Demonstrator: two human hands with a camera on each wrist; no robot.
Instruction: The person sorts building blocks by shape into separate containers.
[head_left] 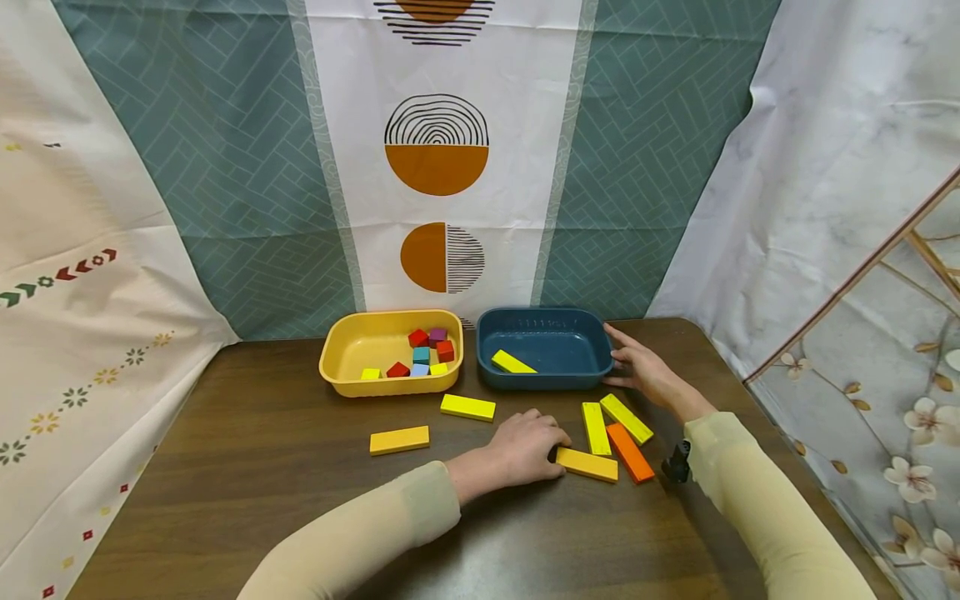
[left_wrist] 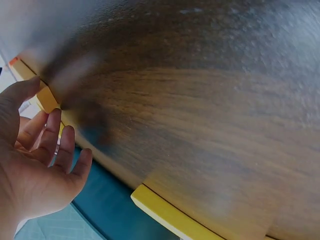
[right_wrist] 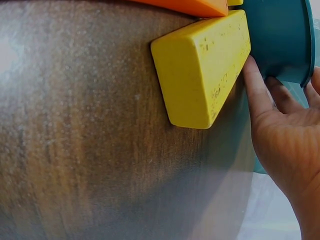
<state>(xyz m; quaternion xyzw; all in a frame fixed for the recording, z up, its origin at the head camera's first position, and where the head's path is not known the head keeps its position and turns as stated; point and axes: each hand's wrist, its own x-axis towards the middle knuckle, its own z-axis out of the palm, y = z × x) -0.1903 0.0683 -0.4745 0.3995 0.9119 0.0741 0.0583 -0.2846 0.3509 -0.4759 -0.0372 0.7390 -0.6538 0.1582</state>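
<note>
Just below and right of the frame's centre, the left hand [head_left: 525, 446] pinches the left end of an amber block [head_left: 588, 465] between thumb and fingers; whether the block is lifted I cannot tell. The right hand [head_left: 651, 373], to the upper right of it, has its fingers spread against the outer right end of a blue bin [head_left: 545, 382]; whether they grip the rim is unclear.

Room around the held block is tight on its right: an orange block [head_left: 630, 452] slants just beside its right end, a yellow block [head_left: 596, 428] stands just above it, and another yellow block [head_left: 627, 418] leans away toward the right hand. On its left, past the left forearm, a wide stretch of table [head_left: 247, 450] runs through the lower left of the frame, and a second amber block [head_left: 400, 440] lies left of centre. A further yellow block [head_left: 468, 407] sits below the narrow gap between the blue bin and a yellow bin [head_left: 337, 385].

Both bins stand near the table's far edge, close to the curtain [head_left: 637, 167]. Coloured cubes [head_left: 422, 356] gather in the yellow bin's right half; one yellow block [head_left: 513, 362] lies at the blue bin's lower left.
</note>
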